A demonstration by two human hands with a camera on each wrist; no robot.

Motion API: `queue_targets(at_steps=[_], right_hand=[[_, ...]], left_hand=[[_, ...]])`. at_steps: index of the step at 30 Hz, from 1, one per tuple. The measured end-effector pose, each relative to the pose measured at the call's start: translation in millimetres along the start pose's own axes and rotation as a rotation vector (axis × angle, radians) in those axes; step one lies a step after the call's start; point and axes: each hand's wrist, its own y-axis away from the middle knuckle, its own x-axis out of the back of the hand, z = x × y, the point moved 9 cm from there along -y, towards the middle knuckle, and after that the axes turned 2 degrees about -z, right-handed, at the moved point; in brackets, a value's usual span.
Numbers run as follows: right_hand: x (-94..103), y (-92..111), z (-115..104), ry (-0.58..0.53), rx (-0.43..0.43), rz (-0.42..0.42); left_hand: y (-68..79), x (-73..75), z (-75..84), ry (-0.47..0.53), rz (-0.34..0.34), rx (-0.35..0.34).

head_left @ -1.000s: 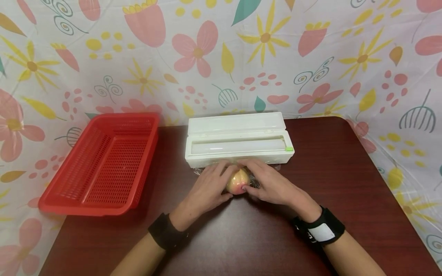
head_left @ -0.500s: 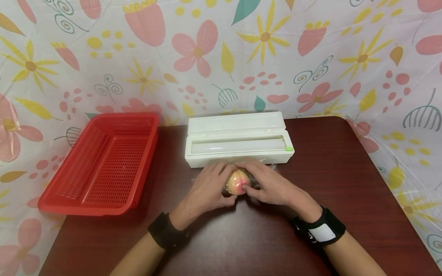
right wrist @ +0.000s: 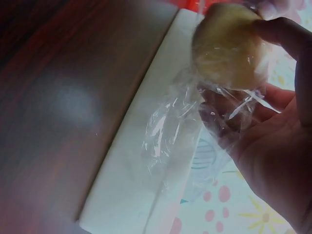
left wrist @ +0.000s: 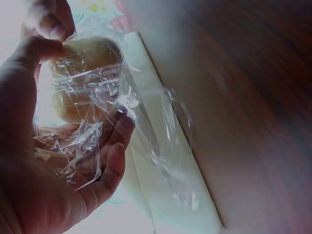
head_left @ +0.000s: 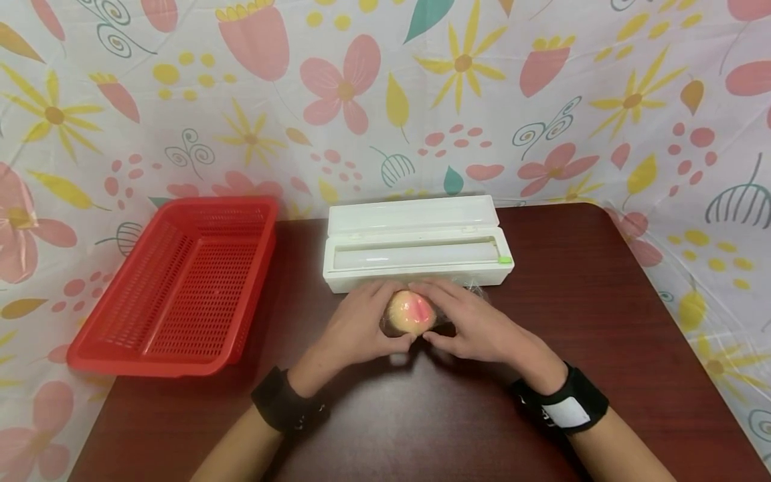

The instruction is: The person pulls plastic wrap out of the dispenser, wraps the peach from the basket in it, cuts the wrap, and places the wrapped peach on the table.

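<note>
A yellow peach (head_left: 411, 312) with a pink patch is cupped between both hands in front of the white box. Curled round its left side, my left hand (head_left: 364, 325) holds it, and my right hand (head_left: 476, 321) grips the right side. The two thumbs come close together at its near side. Clear cling film (left wrist: 90, 146) wraps the peach, bunched over the left palm in the left wrist view. In the right wrist view, loose cling film (right wrist: 163, 126) trails from the peach in front of the box. Much of the far fingers is hidden in the head view.
Just beyond the hands stands a white cling film box (head_left: 415, 278), its lid raised at the back and a roll inside. A red plastic basket (head_left: 150, 367) sits at the left of the dark wooden table (head_left: 602, 335). Behind hangs a flowered cloth (head_left: 385, 100).
The peach has turned between the hands, its pink patch going from the near side to the top right. The left thumb has moved to the right, nearer the right thumb.
</note>
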Motion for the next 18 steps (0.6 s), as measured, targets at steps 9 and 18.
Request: queue_targets(at_steps=[9, 18], right_hand=[[8.8, -1.3, -14.5, 0.135, 0.078, 0.079], [15.0, -0.7, -24.0, 0.211, 0.121, 0.145]], left_hand=[[2.0, -2.1, -9.0, 0.182, -0.095, 0.143], [5.5, -2.6, -14.4, 0.402, -0.135, 0.232]])
